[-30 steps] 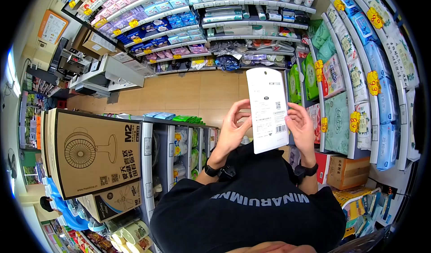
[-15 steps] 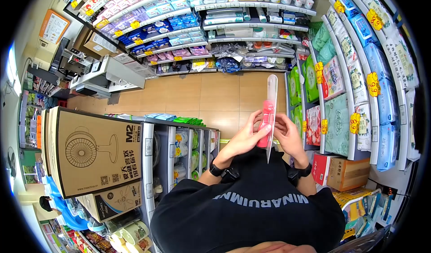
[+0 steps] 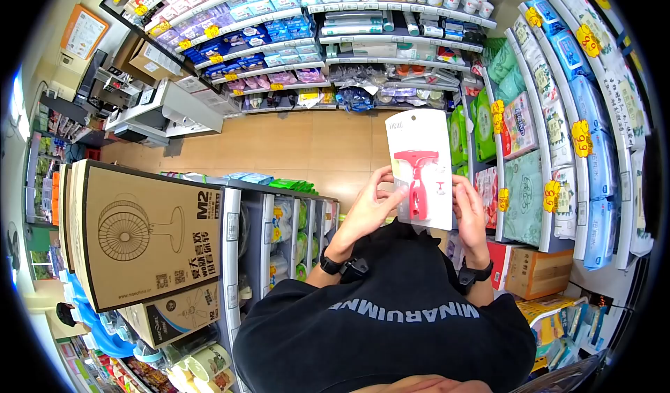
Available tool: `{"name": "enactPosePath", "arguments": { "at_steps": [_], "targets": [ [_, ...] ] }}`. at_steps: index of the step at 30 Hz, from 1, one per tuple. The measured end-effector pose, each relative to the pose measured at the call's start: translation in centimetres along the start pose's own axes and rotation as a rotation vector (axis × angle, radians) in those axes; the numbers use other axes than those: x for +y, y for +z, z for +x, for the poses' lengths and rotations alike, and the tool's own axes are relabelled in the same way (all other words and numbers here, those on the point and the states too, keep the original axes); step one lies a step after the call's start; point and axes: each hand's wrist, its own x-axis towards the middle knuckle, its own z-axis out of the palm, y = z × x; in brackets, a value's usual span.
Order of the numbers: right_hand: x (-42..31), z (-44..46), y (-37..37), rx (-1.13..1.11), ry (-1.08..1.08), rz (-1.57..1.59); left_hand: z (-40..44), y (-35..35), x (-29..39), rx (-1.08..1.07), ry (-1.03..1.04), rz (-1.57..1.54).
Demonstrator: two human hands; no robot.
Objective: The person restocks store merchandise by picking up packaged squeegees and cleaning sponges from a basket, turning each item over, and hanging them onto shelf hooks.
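Note:
A white hang-card pack (image 3: 421, 131) stands upright in front of my chest, its front towards me. Mounted on it under clear plastic is a red T-shaped hand tool (image 3: 417, 184), which looks like a peeler. My left hand (image 3: 373, 205) grips the card's left edge, thumb over the front and fingers partly hidden behind. At the opposite edge, the bent fingers of my right hand (image 3: 471, 208) hold the card's side. A dark band circles each wrist.
Shelves of packaged goods (image 3: 398, 39) curve across the back. Tissue packs (image 3: 525, 191) fill the right-hand shelves. Left of me, a fan box (image 3: 150, 232) sits on a shelf unit (image 3: 230, 253). A counter (image 3: 171, 110) stands far left; another person (image 3: 66, 315) is partly visible lower left.
The pack has turned from edge-on to face me, showing its printed front and the red tool. My right hand has shifted slightly right along with the card's edge.

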Motion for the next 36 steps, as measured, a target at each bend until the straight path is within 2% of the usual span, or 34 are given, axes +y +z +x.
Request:
{"name": "enactPosePath", "arguments": {
  "at_steps": [2,4,19,22,36],
  "targets": [
    [0.4,0.4,-0.4,0.011,0.02,0.003,-0.2,-0.2,0.8,0.015,-0.005,-0.027],
    [0.3,0.9,-0.1,0.019,-0.084,-0.172,-0.4,-0.4,1.2,0.045,0.01,-0.032],
    [-0.1,6.7,1.2,-0.015,0.007,-0.197,2.8,-4.0,2.2,0.142,0.054,-0.107],
    [-0.3,9.4,1.6,-0.042,0.012,-0.178,4.4,-5.1,3.2,0.182,0.029,-0.146],
    [-4.6,27.1,3.9,-0.268,-0.007,-0.184,15.8,-10.3,9.7,0.384,0.166,-0.123]
  ]
}}
